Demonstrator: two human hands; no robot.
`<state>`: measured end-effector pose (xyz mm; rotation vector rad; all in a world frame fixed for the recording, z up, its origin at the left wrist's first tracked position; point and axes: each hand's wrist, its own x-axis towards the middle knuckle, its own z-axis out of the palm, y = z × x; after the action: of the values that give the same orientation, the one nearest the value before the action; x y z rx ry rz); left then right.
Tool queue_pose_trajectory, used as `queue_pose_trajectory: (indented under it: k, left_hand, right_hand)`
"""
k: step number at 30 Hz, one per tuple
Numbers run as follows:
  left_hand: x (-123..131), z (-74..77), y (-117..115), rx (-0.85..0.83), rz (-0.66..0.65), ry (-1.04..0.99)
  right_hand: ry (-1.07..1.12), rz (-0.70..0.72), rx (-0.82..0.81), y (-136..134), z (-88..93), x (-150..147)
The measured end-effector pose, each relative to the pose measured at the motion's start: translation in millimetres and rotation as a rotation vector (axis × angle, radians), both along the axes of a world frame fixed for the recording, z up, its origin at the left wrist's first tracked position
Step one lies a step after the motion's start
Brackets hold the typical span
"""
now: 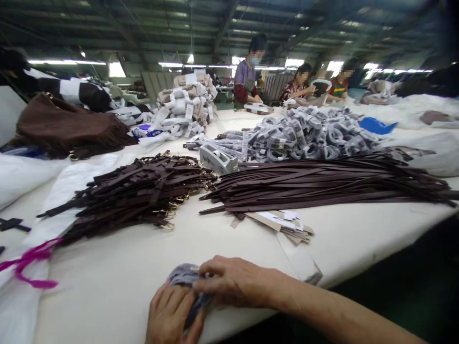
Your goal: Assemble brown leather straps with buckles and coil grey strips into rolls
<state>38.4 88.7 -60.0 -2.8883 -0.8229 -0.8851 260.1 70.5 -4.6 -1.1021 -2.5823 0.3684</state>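
Near the front edge of the table, a coiled strap in greyish, see-through wrapping (183, 273) lies between my hands. My left hand (170, 313) is wrapped round its near side, with the fingers pressed together. From the right, my right hand (233, 282) pinches the wrapping with thumb and forefinger. Much of the coil is hidden under the fingers. Beyond the hands lie a heap of short dark brown straps with gold-coloured clasps (143, 191) and a bundle of long dark brown straps (315, 184).
Many similar wrapped coils (297, 134) form a pile behind the long straps. A grey tape dispenser (218, 158) stands between the heaps. Card strips (283, 224), a magenta ribbon (30, 263) and a brown fringed bag (68, 124) lie around. Several people work farther back.
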Motion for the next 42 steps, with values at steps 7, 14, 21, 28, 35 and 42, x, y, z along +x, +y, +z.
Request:
queue_pose_trajectory:
  k: [7, 14, 21, 28, 35, 42]
  left_hand:
    - [3.1, -2.8, -2.8, 0.068, 0.036, -0.082]
    - [3.1, -1.3, -6.7, 0.026, 0.073, -0.054]
    - [3.2, 2.5, -10.1, -0.049, 0.100, -0.092]
    - [1.3, 1.0, -11.3, -0.167, 0.152, -0.227]
    - [0.1, 42.0, -6.4, -1.224, 0.414, -0.992]
    - [-5.3, 84.7, -7.5, -1.725, 0.351, -1.777]
  right_hand:
    - [-0.009, -0.763, 0.212, -19.4, 0.3, 95.3]
    - [-0.230, -0.781, 0.123, 7.0, -24.0, 109.9]
    - [-0.235, -0.792, 0.125, 10.7, -23.9, 111.9]
    - [0.041, -0.858, 0.021, 6.9, -2.2, 123.0]
    - [0.462, -0.638, 0.027, -25.4, 12.2, 48.4]
    - [0.386, -0.172, 0.532, -40.1, 23.0, -21.9]
